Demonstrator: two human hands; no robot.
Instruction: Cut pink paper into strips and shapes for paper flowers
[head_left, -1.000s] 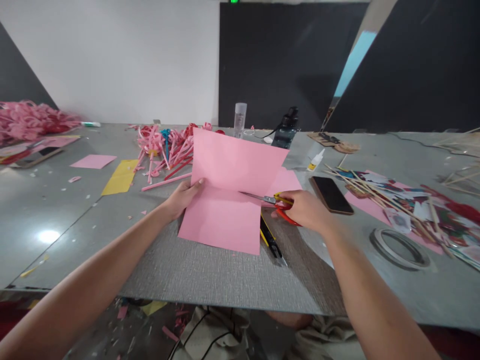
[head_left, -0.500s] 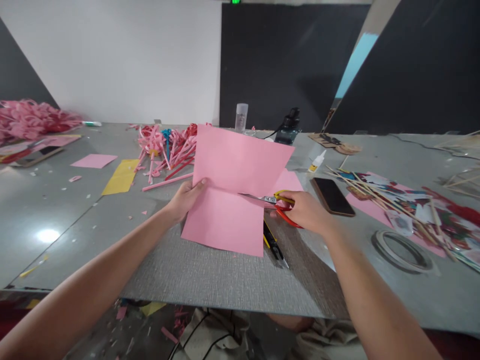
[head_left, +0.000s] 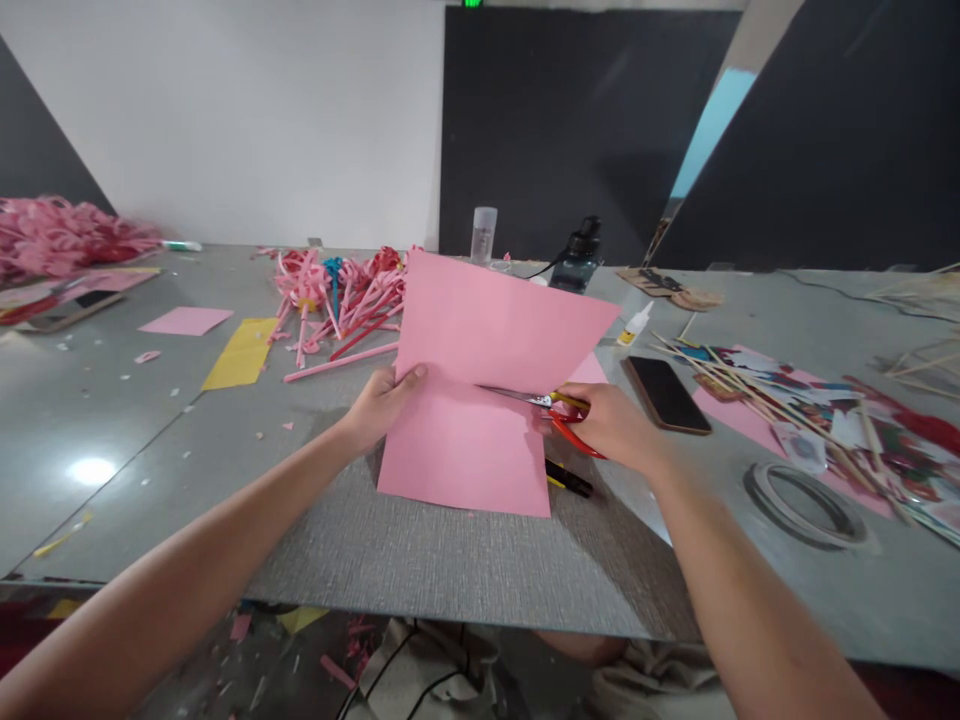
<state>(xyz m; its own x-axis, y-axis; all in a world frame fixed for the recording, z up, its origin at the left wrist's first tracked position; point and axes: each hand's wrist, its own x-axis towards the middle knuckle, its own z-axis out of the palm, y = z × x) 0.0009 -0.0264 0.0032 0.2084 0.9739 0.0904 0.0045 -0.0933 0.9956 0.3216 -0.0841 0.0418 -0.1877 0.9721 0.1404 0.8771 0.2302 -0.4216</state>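
A pink sheet of paper (head_left: 465, 450) is held up over the table, cut partway across from its right side. My left hand (head_left: 386, 405) pinches its left edge with the thumb on the near face. In my right hand (head_left: 609, 425) are scissors (head_left: 525, 397) with yellow and red handles, the fingers wrapped round the loops. One blade lies across the front of the sheet at the end of the cut; the other is largely hidden behind the paper. A black and yellow tool (head_left: 571, 478) lies on the table, partly covered by the sheet's lower right.
Pink paper flowers (head_left: 330, 300) stand behind the sheet, a yellow paper piece (head_left: 240, 352) to the left. To the right lie a phone (head_left: 666, 394), a glue bottle (head_left: 635, 325), a roll of tape (head_left: 804, 503) and thin sticks (head_left: 795, 420). A dark bottle (head_left: 577, 255) stands behind.
The pink sheet has shifted right with my left hand, so the cut reaches further in. The scissors have stayed nearly in place. The black and yellow tool has turned and is more covered.
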